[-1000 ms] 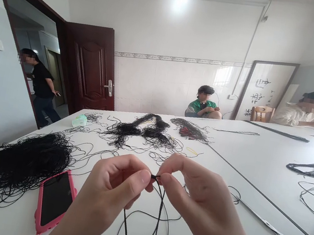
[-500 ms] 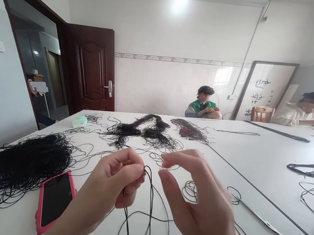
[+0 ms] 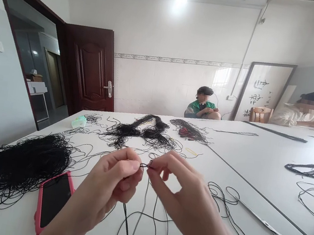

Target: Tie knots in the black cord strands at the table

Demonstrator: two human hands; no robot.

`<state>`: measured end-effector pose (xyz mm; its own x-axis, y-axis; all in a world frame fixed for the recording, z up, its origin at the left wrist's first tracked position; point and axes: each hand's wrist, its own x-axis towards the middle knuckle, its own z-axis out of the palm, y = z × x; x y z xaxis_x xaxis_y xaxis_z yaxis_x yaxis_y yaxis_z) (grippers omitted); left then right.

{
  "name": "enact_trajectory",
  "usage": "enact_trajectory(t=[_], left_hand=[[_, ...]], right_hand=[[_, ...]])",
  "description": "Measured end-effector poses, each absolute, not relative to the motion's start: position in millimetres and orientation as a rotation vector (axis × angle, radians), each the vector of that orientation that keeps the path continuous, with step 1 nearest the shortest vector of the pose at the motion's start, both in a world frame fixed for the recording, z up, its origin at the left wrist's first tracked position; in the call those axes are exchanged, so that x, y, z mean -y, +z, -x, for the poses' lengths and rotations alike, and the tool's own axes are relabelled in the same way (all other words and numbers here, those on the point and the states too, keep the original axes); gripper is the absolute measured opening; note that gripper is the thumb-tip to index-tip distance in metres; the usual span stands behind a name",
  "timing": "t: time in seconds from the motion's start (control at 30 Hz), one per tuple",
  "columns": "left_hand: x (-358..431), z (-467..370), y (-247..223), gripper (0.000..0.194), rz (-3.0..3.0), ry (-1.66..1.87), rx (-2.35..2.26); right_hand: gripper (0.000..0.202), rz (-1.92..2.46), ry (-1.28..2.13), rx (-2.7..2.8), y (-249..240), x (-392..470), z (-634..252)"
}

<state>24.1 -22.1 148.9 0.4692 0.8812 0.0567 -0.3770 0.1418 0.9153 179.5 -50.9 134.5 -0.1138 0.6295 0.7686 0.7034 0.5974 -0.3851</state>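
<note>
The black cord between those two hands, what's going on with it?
The left hand and right hand each pinch the thin black cord between the fingers, a small loop showing between them and strands hanging below. Beside the left forearm lie a big tangle of black cord and a pink-cased phone; scissors rest on the table's right side.

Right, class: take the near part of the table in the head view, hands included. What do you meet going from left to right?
Large heap of black cord → left hand → pinched black cord → right hand → scissors.
</note>
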Motion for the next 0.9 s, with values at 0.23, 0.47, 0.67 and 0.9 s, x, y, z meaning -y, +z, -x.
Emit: enact_trajectory(t=[0.23, 0.47, 0.67, 0.9], left_hand=[[15, -22, 155, 0.014, -0.757, 1.223, -0.496], [16, -26, 148, 0.03, -1.173, 1.152, -0.794], [28, -33, 153, 0.027, -1.479, 1.12, -0.997], [27, -33, 153, 0.024, -1.522, 1.023, -1.028]], right_hand=[[0.009, 0.987, 0.106, 1.572, 142, 50, -189], [0.018, 0.813, -0.444, 1.872, 141, 65, -191], [0.019, 0.818, -0.54, 1.868, 142, 60, -191], [0.021, 0.877, -0.609, 1.854, 139, 52, -194]])
